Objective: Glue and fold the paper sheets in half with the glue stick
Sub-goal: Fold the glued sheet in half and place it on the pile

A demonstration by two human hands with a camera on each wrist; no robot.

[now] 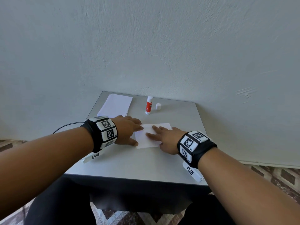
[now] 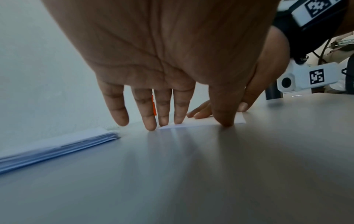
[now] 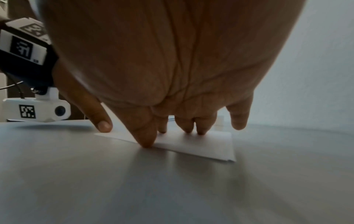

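A white sheet folded in half (image 1: pixel 146 138) lies flat in the middle of the grey table (image 1: pixel 146 163). My left hand (image 1: pixel 129 133) presses its left edge with straight fingers (image 2: pixel 151 115); the thumb tip sits on the near corner. My right hand (image 1: pixel 164 137) lies flat on the sheet's right part, fingertips (image 3: pixel 188 128) down on the paper (image 3: pixel 210 147). The red and white glue stick (image 1: pixel 149 105) stands upright and uncapped at the back of the table. Its white cap (image 1: pixel 158 106) rests just to its right.
A stack of white sheets (image 1: pixel 115 105) lies at the table's back left corner, also seen low in the left wrist view as the paper stack (image 2: pixel 57 144). A pale wall (image 1: pixel 146 46) rises right behind the table. A black cable (image 1: pixel 68 125) hangs off the left side.
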